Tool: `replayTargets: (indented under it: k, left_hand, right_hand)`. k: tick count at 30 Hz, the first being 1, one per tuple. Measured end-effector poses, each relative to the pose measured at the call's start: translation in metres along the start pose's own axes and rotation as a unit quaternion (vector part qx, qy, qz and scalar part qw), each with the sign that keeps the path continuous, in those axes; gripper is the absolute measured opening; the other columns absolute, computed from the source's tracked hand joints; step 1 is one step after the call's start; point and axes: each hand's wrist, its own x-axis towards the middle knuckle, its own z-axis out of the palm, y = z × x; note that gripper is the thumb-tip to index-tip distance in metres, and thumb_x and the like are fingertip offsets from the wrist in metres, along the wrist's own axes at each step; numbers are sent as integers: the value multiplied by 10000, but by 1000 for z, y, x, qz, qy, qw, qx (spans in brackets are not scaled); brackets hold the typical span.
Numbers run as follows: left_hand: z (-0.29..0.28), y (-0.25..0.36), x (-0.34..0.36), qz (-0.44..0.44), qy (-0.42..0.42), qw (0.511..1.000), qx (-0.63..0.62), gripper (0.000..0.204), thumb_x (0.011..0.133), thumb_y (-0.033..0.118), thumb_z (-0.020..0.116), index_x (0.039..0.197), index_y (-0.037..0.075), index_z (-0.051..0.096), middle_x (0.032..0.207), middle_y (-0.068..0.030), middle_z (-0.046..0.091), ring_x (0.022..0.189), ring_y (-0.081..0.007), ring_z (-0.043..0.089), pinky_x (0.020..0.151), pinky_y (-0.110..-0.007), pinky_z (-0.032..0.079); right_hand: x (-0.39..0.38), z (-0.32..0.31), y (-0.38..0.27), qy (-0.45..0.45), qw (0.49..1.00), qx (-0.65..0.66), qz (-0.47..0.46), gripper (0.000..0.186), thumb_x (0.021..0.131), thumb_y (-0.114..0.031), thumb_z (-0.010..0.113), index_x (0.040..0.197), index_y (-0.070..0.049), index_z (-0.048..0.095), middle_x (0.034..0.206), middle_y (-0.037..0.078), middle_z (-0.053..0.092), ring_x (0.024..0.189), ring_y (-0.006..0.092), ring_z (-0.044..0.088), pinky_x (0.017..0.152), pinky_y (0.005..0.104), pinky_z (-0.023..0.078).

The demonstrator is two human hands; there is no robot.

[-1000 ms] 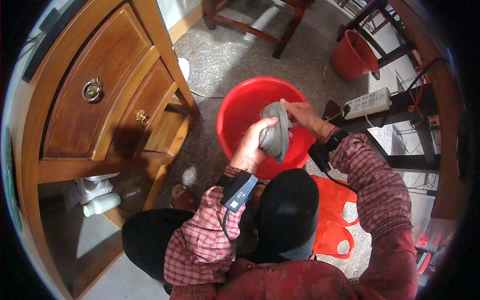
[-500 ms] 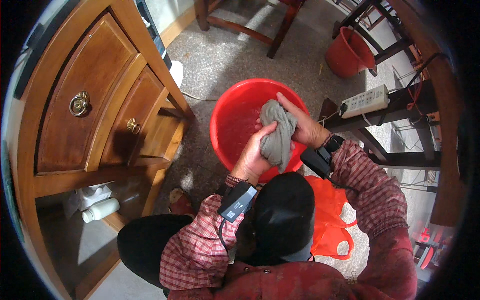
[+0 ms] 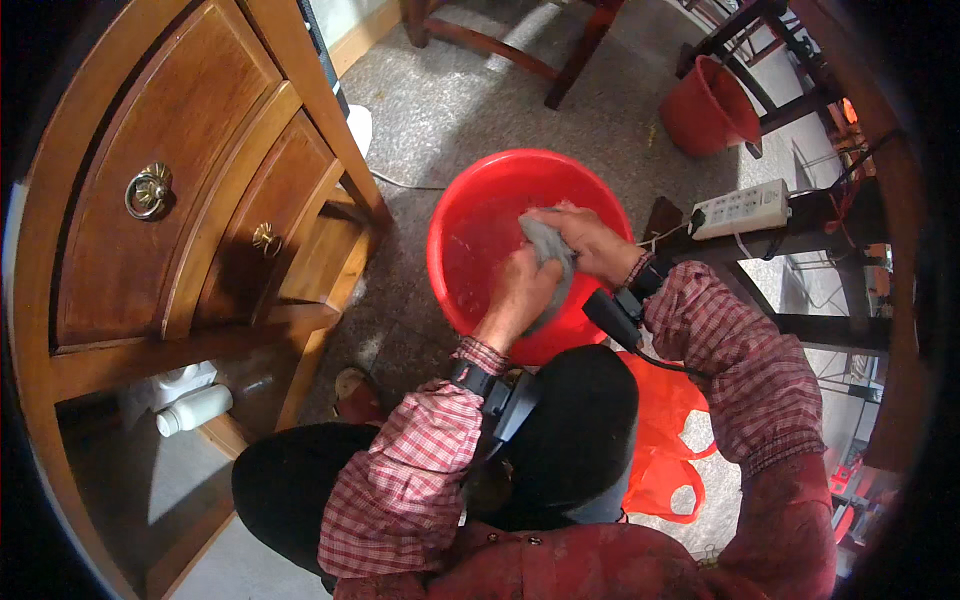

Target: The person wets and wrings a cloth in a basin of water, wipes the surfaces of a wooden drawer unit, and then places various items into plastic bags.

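A grey cloth [image 3: 543, 236] is gripped between my two hands over a red plastic basin [image 3: 455, 215] that has a little liquid in it. My left hand [image 3: 522, 290] is closed on the cloth's near part, its back turned partly up. My right hand [image 3: 590, 240] holds the cloth a little farther off to the right, fingers curled round it. Both hands hang within the basin's outline; whether the cloth touches the liquid I cannot tell.
A wooden drawer cabinet [image 3: 120, 280] stands at the left, a white bottle [image 3: 195, 410] on its lower shelf. Dark furniture at the right bears a power strip [image 3: 740, 210]. Behind are a red bucket [image 3: 700, 115] and a stool [image 3: 510, 60]. Orange bags [image 3: 660, 480] lie beside my knee.
The cloth has been turned and bunched between my hands, and both hands appear lower toward the basin. My left wrist has rolled, bringing the back of that hand more into view.
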Motion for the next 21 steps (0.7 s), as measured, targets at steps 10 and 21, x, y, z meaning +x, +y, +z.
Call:
replayTargets:
  k: [10,21]
  left_hand:
    - [-16,20,4,-10,-34,986,166,333,859,236,605,1055,-33,589,903,-290,675,884,-467,656,785,-568,502]
    - [-35,58,-15,100,14,966,240,453,750,150,688,1154,3,545,892,-244,684,882,-425,668,780,-537,517]
  right_hand:
    - [26,29,-17,152,701,491,494,348,928,-431,652,940,-85,686,862,5,651,787,117,598,687,316,488]
    - [12,-15,-58,113,756,477,434,431,928,-516,616,1068,-110,647,993,20,643,886,140,616,746,326,513]
